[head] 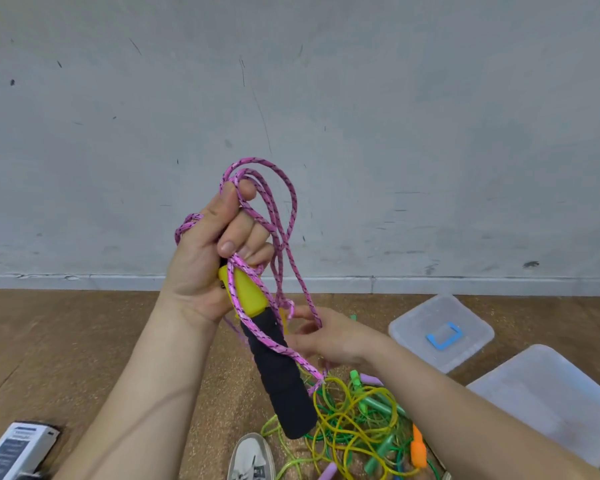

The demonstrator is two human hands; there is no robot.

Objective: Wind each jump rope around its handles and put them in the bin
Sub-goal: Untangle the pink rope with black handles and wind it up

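The pink jump rope (284, 202) is raised in front of me, over the floor (84, 341) and left of the clear bin (551, 403) at the floor's near right corner. Its loops are bunched against the yellow-and-black handle (274, 368) in my left hand (215, 251), which grips both. My right hand (329, 337), lower down, pinches a loose strand, and I should keep that strand taut and lay each turn snug beside the last so that none slips off.

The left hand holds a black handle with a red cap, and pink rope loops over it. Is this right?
No: the head view shows a yellow cap, not red. The left hand does hold the black handle, pink rope looped over it.
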